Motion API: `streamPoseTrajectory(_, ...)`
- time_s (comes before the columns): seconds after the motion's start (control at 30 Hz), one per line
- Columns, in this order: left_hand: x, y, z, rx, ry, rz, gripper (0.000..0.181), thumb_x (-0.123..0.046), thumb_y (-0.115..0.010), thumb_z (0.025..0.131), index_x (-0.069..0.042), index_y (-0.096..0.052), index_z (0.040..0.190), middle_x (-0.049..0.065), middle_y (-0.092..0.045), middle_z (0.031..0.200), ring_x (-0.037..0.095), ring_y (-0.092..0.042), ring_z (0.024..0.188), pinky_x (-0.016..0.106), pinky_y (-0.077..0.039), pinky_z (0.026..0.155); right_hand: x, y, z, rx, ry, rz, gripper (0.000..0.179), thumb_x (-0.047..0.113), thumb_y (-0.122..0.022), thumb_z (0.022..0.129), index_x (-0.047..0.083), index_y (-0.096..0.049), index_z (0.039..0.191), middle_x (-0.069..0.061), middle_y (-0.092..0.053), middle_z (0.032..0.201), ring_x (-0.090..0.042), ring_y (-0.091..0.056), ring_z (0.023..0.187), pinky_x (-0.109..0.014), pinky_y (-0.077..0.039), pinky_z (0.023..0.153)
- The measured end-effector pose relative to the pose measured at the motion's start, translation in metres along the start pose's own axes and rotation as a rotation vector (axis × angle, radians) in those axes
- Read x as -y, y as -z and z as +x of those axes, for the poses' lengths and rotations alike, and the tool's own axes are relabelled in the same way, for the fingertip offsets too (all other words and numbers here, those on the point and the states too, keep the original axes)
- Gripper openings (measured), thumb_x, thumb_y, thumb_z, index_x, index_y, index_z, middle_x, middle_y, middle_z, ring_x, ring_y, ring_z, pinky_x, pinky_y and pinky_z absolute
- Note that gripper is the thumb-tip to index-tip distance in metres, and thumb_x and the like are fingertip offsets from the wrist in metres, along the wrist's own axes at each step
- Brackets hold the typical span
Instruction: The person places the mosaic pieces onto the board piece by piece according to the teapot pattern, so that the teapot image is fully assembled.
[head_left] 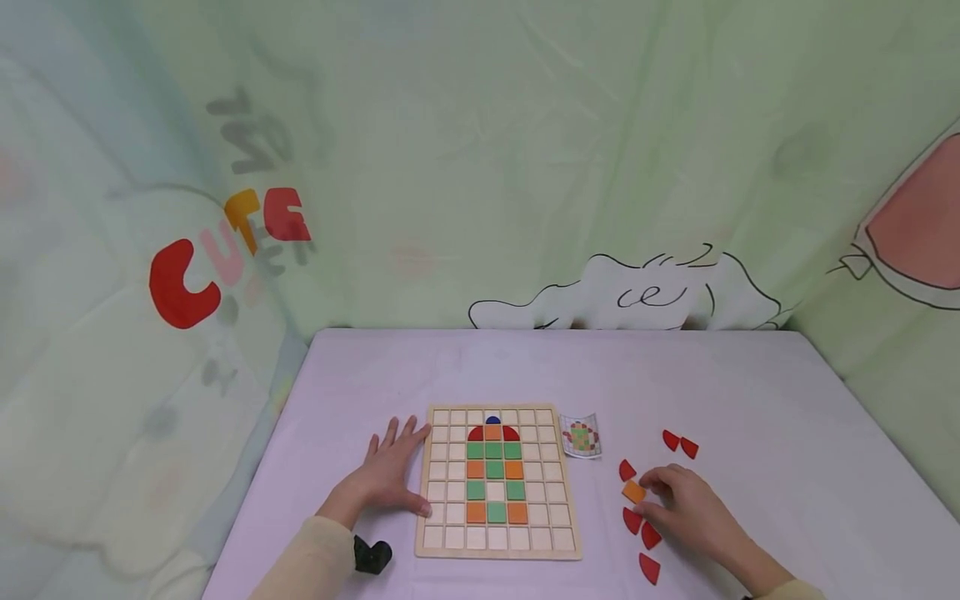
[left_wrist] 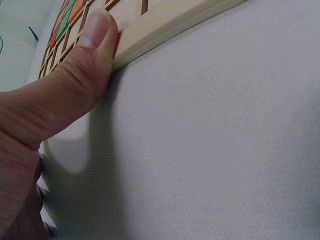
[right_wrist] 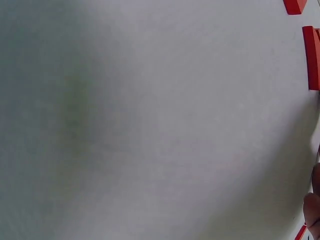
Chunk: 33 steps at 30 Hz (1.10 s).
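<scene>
A wooden grid board (head_left: 539, 540) lies on the table, with green and orange square tiles, two red quarter-round tiles (head_left: 476, 433) and a blue piece (head_left: 492, 420) in its cells. My left hand (head_left: 390, 475) is spread at the board's left edge, fingers extended. In the left wrist view its thumb (left_wrist: 95, 45) rests on the wooden rim. To the right of the board, my right hand (head_left: 688, 504) pinches an orange square tile (head_left: 633, 492) between thumb and forefinger. Only its fingertips show at the edge of the right wrist view.
Loose red quarter-round tiles (head_left: 649, 568) lie around the right hand, several in all, two of them farther back. A small printed pattern card (head_left: 581, 436) sits beside the board's upper right corner. A black object (head_left: 372, 556) is by the left wrist.
</scene>
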<state>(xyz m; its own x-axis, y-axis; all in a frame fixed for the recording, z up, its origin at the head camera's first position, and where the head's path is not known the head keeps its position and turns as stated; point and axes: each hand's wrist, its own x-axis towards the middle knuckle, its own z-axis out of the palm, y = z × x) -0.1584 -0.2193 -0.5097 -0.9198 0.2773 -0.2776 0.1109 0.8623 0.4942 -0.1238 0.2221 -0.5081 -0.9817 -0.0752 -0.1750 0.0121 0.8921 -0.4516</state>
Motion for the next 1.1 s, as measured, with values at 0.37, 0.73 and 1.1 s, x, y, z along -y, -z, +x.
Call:
streamPoseTrajectory(0.37, -0.002, 0.002, 0.0, -0.002, 0.009, 0.007, 0.127, -0.044, -0.098, 0.059, -0.014, -0.03, 0.162, 0.016, -0.017, 0.172, 0.045, -0.003, 0.159, 0.068, -0.004, 0.126, -0.001, 0.002, 0.002, -0.005, 0.008, -0.006, 0.036, 0.011, -0.085, 0.081, 0.001, -0.071, 0.112, -0.008, -0.067, 0.101, -0.021, -0.063, 0.093, -0.046, -0.063, 0.087)
streamPoseTrajectory(0.73, -0.001, 0.0, 0.0, 0.003, 0.005, -0.001, 0.126, -0.043, -0.098, 0.06, -0.014, -0.03, 0.162, 0.016, -0.017, 0.172, 0.045, -0.002, 0.159, 0.068, -0.004, 0.126, -0.003, 0.001, 0.001, 0.009, -0.016, -0.003, 0.034, 0.012, -0.085, 0.081, -0.001, -0.071, 0.109, -0.009, -0.068, 0.102, -0.026, -0.066, 0.094, -0.048, -0.062, 0.088)
streamPoseTrajectory(1.1, -0.002, 0.001, -0.001, -0.004, 0.003, 0.007, 0.126, -0.044, -0.099, 0.059, -0.013, -0.03, 0.161, 0.017, -0.018, 0.171, 0.045, -0.003, 0.159, 0.069, -0.005, 0.126, 0.035, 0.003, -0.001, 0.027, 0.011, 0.078, 0.031, 0.017, -0.087, 0.08, 0.006, -0.075, 0.107, -0.002, -0.069, 0.1, -0.016, -0.063, 0.093, -0.04, -0.063, 0.084)
